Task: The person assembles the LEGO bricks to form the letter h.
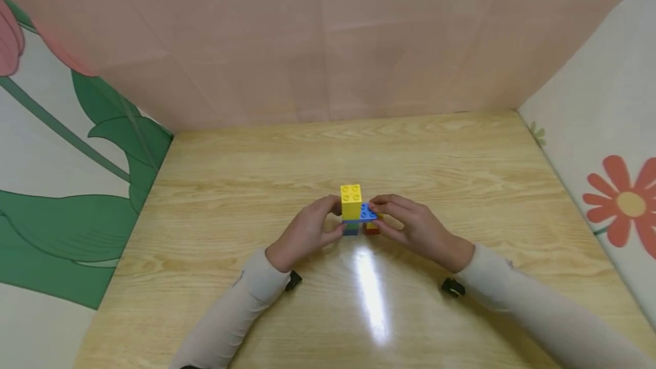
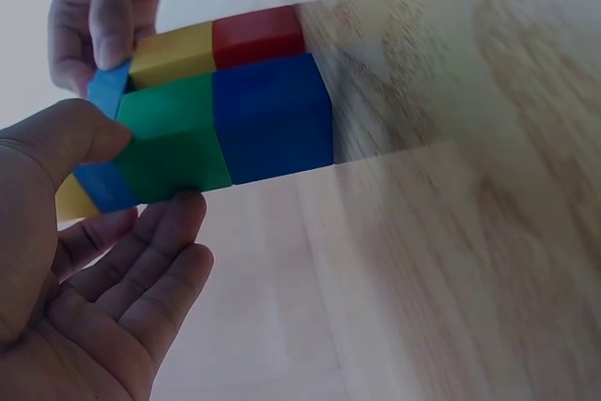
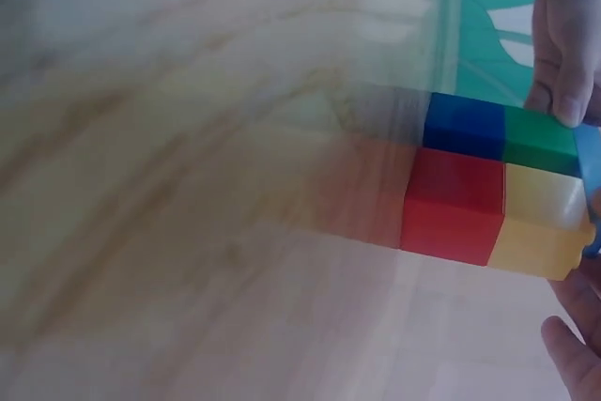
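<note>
A small toy-brick structure stands on the table before me. Its left column has a blue brick (image 2: 272, 117) at the bottom and a green brick (image 2: 175, 133) above. Beside it, a red brick (image 3: 451, 204) carries a yellow brick (image 3: 537, 218). Across the top lies a flat blue brick (image 1: 366, 213), and another yellow brick (image 1: 351, 209) rises from its left end. My left hand (image 1: 310, 228) grips the left column near the green brick, thumb on one side and fingers on the other. With thumb and fingers my right hand (image 1: 416, 225) pinches the flat brick's right end.
The wooden table (image 1: 246, 175) meets a pink wall covering (image 1: 328, 44) at the back. Panels with a green leaf print (image 1: 56, 232) and a red flower print (image 1: 630, 204) flank it. Dark wrist devices (image 1: 453, 287) hang below both sleeves.
</note>
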Demonstrator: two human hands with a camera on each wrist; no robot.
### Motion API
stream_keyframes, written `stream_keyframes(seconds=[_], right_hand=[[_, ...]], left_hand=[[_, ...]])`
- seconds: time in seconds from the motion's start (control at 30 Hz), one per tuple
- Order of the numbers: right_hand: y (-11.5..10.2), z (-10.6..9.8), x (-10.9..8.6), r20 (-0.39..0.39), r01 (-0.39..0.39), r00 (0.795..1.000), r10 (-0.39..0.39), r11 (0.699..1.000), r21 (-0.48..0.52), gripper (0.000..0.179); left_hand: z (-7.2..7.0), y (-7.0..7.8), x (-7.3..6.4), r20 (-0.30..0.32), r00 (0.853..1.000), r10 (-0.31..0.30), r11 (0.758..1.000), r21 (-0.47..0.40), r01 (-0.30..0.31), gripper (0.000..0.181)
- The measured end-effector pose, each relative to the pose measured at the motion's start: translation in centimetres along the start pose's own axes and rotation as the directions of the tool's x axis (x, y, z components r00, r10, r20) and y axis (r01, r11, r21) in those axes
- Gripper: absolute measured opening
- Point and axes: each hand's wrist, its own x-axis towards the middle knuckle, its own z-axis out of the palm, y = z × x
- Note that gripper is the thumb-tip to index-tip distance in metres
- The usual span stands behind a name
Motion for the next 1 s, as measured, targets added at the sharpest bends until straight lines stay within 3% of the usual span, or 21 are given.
stream_keyframes(seconds=[0.1, 0.23, 0.3, 0.67, 1.0], right_hand=[[0.04, -0.08, 0.13, -0.006, 0.022, 1.000, -0.022, 1.000, -0.010, 0.030], [0.05, -0.25, 0.23, -0.006, 0.025, 1.000, -0.026, 1.000, -0.015, 0.046], [0.10, -0.36, 0.22, -0.005, 0.018, 1.000, -0.018, 1.000, -0.018, 0.046], [0.69, -0.61, -0.33, 0.103, -0.088, 0.991, 0.086, 0.996, 0.007, 0.050], [0.83, -0.38, -0.28, 0.112, -0.155, 0.982, 0.151, 0.987, 0.029, 0.055]], left_hand=[[-0.10, 0.08, 0.09, -0.005, 1.000, 0.002, 1.000, 0.004, -0.002, 0.037], [-0.25, 0.20, 0.21, 0.002, 1.000, -0.001, 1.000, 0.003, 0.001, 0.039], [-0.22, 0.20, 0.26, 0.008, 1.000, -0.002, 1.000, -0.005, 0.002, 0.040], [-0.05, 0.05, 0.27, 0.016, 1.000, -0.021, 0.999, -0.041, 0.022, 0.040], [0.18, -0.54, 0.21, -0.013, 0.998, -0.054, 0.996, -0.076, 0.053, 0.039]])
